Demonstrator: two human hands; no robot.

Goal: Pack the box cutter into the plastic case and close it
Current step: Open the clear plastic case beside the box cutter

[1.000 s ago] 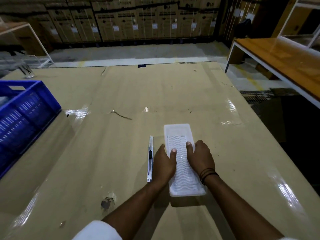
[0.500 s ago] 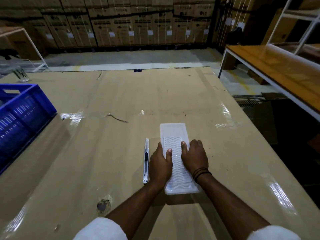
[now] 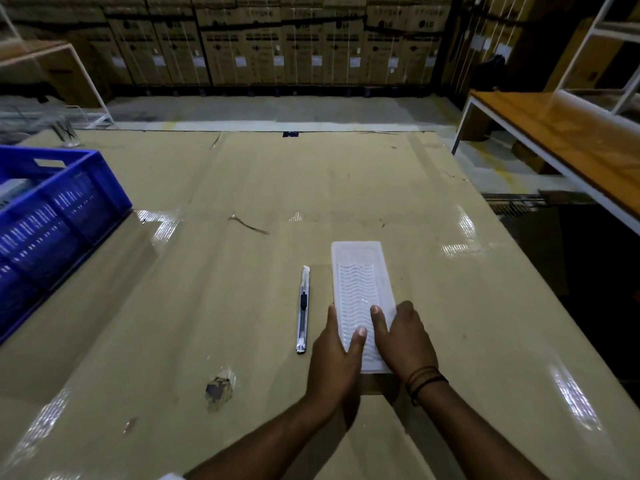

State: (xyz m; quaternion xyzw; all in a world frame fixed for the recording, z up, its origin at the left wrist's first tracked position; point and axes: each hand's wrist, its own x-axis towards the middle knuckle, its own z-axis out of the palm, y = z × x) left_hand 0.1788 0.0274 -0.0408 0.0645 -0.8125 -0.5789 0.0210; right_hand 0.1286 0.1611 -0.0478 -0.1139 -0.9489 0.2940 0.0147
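Observation:
A long white translucent plastic case with a wavy ribbed lid lies flat and closed on the cardboard-covered table. My left hand grips its near left edge, thumb on the lid. My right hand grips its near right edge, thumb on the lid too. A slim silver box cutter with a black slider lies on the table just left of the case, parallel to it and untouched.
A blue plastic crate stands at the table's left side. The cardboard surface has a torn dark spot near me. A wooden bench stands to the right, past the table's edge. Stacked cartons line the back wall.
Both hands have slid back along the case toward its near end. The case and the box cutter lie where they were.

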